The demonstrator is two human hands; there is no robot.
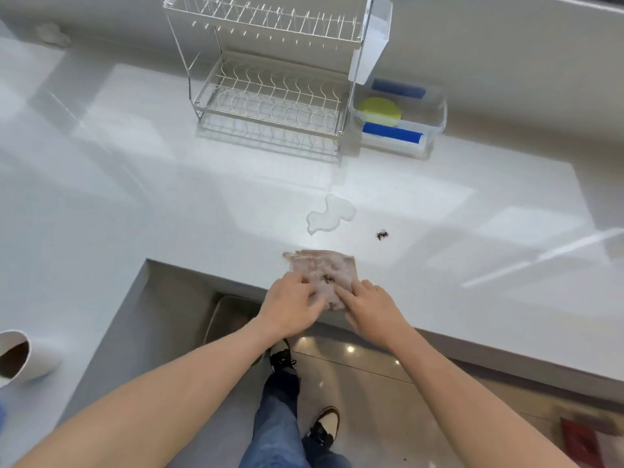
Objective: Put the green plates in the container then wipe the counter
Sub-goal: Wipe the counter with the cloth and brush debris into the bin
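- Both hands work the cloth (324, 278) at the counter (169, 204) edge: left hand (293, 307) lies flat on it, right hand (369, 304) pinches its near corner, probably folding crumbs inside.
- Water puddle (332, 212) and crumbs (382, 235) lie just beyond, unwiped.
- Green plates (380, 111) already sit in the container (435, 123), beside the empty rack (270, 96).

Counter (135, 197) open; rack (270, 96) blocks rear.

Glossy white surface (135, 197) with bright window-like reflections, L-shaped cutout front left. Pale wall (506, 62) behind. Shiny tiled floor (354, 383) below, ceiling lights mirrored.
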